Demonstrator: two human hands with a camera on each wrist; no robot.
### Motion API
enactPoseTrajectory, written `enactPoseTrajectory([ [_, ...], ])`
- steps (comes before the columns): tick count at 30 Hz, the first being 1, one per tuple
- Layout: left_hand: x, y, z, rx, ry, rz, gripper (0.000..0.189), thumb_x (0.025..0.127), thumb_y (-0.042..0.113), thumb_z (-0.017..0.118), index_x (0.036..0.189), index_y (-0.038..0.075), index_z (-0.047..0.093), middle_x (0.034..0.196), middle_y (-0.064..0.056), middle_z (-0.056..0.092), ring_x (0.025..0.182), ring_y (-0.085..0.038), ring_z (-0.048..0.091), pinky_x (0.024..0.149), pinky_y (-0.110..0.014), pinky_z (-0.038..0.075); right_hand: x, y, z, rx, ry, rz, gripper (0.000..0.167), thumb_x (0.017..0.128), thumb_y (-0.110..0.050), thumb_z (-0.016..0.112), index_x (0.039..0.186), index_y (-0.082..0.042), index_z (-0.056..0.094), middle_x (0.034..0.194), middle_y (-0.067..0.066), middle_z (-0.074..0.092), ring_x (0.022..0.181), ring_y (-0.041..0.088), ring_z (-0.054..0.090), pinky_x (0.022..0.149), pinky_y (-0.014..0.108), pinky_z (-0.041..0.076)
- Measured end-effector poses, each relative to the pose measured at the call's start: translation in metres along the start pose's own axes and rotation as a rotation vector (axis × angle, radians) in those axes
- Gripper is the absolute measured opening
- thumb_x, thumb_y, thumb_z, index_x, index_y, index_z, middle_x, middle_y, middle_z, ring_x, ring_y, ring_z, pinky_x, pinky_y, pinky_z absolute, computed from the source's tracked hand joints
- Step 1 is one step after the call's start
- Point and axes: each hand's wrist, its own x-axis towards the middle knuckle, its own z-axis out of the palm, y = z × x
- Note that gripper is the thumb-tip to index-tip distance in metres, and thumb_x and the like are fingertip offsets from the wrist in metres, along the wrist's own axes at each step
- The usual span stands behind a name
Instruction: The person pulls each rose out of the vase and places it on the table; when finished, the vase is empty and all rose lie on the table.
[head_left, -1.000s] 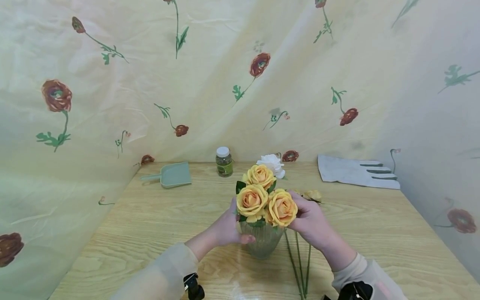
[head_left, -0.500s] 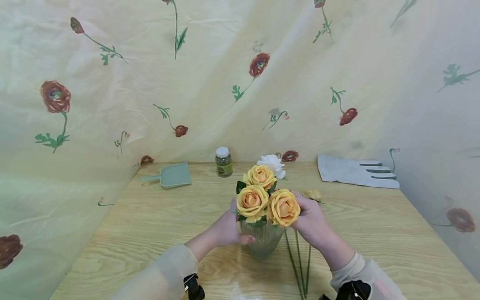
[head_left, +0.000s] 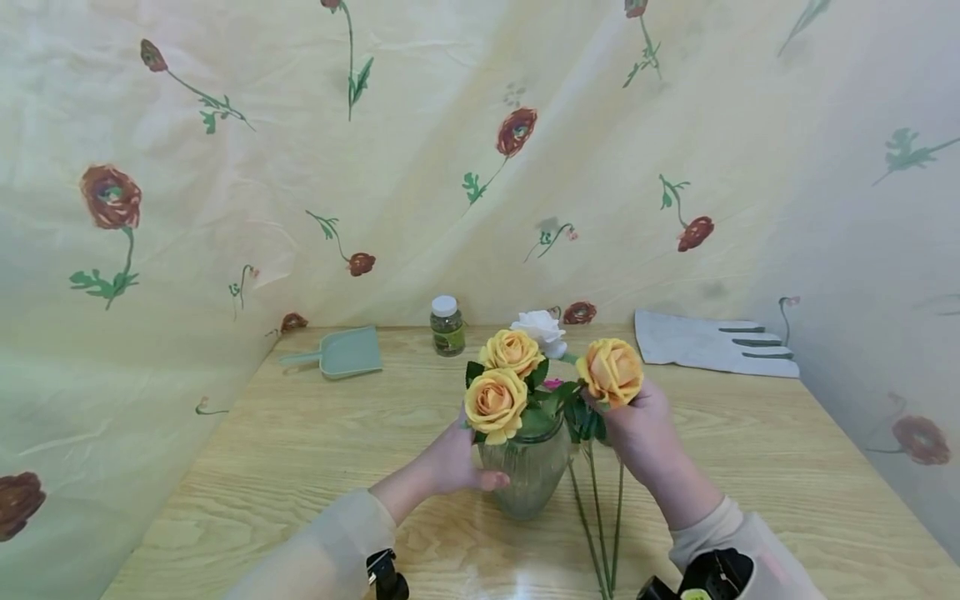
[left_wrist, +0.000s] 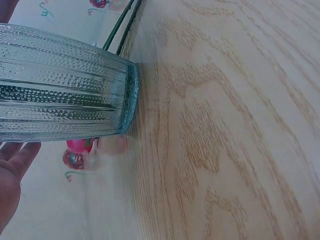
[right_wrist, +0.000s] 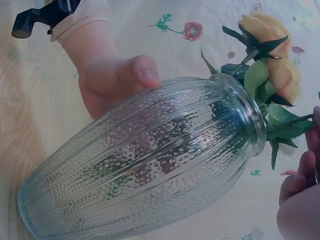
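In the head view my left hand (head_left: 450,458) grips the side of a ribbed clear glass vase (head_left: 525,483), which stands upright on the table. The right wrist view shows the thumb along the textured glass (right_wrist: 140,165). Two yellow roses (head_left: 495,406) with green leaves stick out of its mouth on the left. My right hand (head_left: 648,437) pinches a third yellow rose (head_left: 611,372) just below its bloom, right of the rim. Its leafy stem (right_wrist: 300,120) leans across the vase mouth in the right wrist view.
Several long green stems (head_left: 600,525) lie on the table right of the vase. A white flower (head_left: 540,332) shows behind the yellow roses. Along the back are a green dustpan (head_left: 351,352), a white-lidded jar (head_left: 448,329) and a pale glove (head_left: 712,343).
My right hand has moved right and up with its yellow rose, away from the other two, uncovering the vase's rim and leaves. The two other roses have shifted slightly left. My left hand has stayed put.
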Motion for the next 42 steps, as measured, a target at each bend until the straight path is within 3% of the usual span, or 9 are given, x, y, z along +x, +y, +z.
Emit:
enactPoseTrajectory([
  [5,-0.001,0.0,-0.001,0.008,-0.021,-0.014,0.095,0.076,0.027,0.076,0.149,0.014,0.016,0.149,-0.007,0.026,0.133,-0.022,0.031,0.103,-0.042,0.035,0.002,-0.006,0.001,0.042,0.034,0.042,0.027,0.09,0.006,0.054,0.107,-0.014,0.06,0.103,0.0,0.056,0.096,0.008,0.052,0.081,0.017,0.045],
  [13,0.0,-0.001,-0.002,0.007,-0.036,-0.007,0.088,0.076,0.025,0.076,0.146,0.012,0.025,0.145,-0.007,0.033,0.13,-0.022,0.035,0.102,-0.041,0.037,0.01,-0.012,0.004,0.181,0.007,-0.068,0.02,0.091,0.006,0.051,0.104,-0.007,0.058,0.093,0.004,0.06,0.069,0.012,0.038,0.059,0.023,0.03],
  [17,0.0,-0.002,-0.002,0.001,-0.031,-0.006,0.087,0.076,0.025,0.076,0.146,0.014,0.026,0.145,-0.004,0.034,0.13,-0.021,0.036,0.102,-0.04,0.037,0.013,-0.014,0.003,0.273,-0.013,-0.107,0.023,0.092,0.01,0.045,0.106,-0.004,0.057,0.091,0.008,0.061,0.062,0.017,0.025,0.058,0.026,0.02],
  [20,0.0,-0.002,-0.002,-0.004,-0.034,0.004,0.086,0.076,0.025,0.077,0.145,0.014,0.027,0.144,-0.004,0.035,0.129,-0.02,0.037,0.102,-0.039,0.037,0.015,-0.016,0.002,0.361,-0.007,-0.13,0.025,0.092,0.012,0.043,0.107,-0.002,0.057,0.091,0.01,0.062,0.062,0.016,0.031,0.059,0.026,0.02],
  [26,0.001,-0.001,-0.003,-0.014,-0.036,0.018,0.085,0.075,0.023,0.077,0.145,0.012,0.028,0.142,-0.004,0.037,0.128,-0.019,0.039,0.102,-0.035,0.037,0.017,-0.018,0.002,0.466,0.083,-0.157,0.024,0.092,0.014,0.043,0.106,0.002,0.057,0.089,0.013,0.061,0.073,0.017,0.054,0.06,0.022,0.036],
  [30,0.002,-0.002,-0.003,0.001,-0.027,0.03,0.087,0.074,0.025,0.077,0.144,0.012,0.028,0.142,-0.004,0.038,0.129,-0.018,0.038,0.103,-0.033,0.035,0.018,-0.02,0.003,0.494,0.141,-0.187,0.022,0.091,0.014,0.044,0.104,0.004,0.058,0.088,0.015,0.061,0.075,0.018,0.057,0.06,0.021,0.04],
  [35,0.002,-0.003,-0.003,-0.002,-0.022,0.026,0.087,0.073,0.026,0.078,0.144,0.013,0.029,0.143,-0.003,0.038,0.129,-0.018,0.037,0.104,-0.035,0.034,0.019,-0.023,0.005,0.553,0.275,-0.204,0.014,0.088,0.015,0.05,0.095,0.008,0.06,0.084,0.017,0.061,0.075,0.02,0.058,0.058,0.022,0.044],
  [38,0.001,-0.004,-0.003,-0.018,-0.026,0.024,0.086,0.073,0.024,0.077,0.144,0.014,0.03,0.143,-0.003,0.036,0.13,-0.019,0.036,0.103,-0.038,0.036,0.021,-0.024,0.004,0.551,0.374,-0.204,0.007,0.087,0.013,0.053,0.086,0.008,0.058,0.082,0.017,0.06,0.069,0.02,0.054,0.054,0.021,0.039],
  [42,0.001,-0.005,-0.003,-0.049,-0.033,0.029,0.085,0.074,0.022,0.077,0.145,0.015,0.03,0.146,-0.003,0.032,0.132,-0.02,0.032,0.102,-0.041,0.036,0.024,-0.025,0.001,0.521,0.496,-0.181,0.01,0.088,0.009,0.056,0.078,0.006,0.054,0.077,0.016,0.058,0.059,0.017,0.044,0.051,0.02,0.028],
])
